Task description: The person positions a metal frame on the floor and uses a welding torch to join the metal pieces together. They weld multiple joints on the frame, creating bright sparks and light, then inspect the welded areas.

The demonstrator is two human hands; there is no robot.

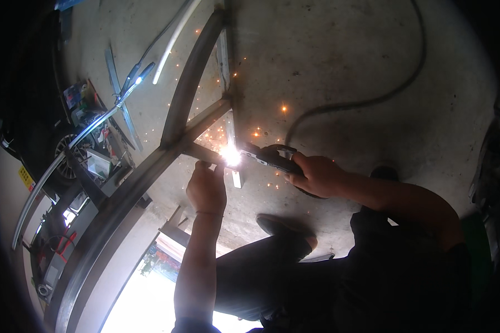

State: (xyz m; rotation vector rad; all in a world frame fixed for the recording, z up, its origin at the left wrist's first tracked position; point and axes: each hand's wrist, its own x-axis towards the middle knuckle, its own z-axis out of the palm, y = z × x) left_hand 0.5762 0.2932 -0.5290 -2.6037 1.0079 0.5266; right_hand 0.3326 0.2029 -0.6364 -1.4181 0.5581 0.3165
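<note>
A dazzling welding arc (pixel 231 156) burns at a joint of a dark steel frame (pixel 178 105), throwing orange sparks across the floor. My right hand (pixel 319 176) is closed around a black welding electrode holder (pixel 276 160), whose tip points left into the glare. Just left of the arc, my left hand (pixel 206 187) pinches a short steel bar (pixel 199 152) from below, with bent fingers close to the light. A pale bar end (pixel 237 178) sticks out under the joint. The glare hides the electrode and the weld itself.
A dark cable (pixel 366 102) curves over the concrete floor from the holder. At left lie a bent shiny tube (pixel 89 129), crossed flat bars (pixel 129 119) and a car wheel (pixel 66 155). A long curved beam (pixel 103 233) runs to the lower left. My shoe (pixel 283 228) stands below the joint.
</note>
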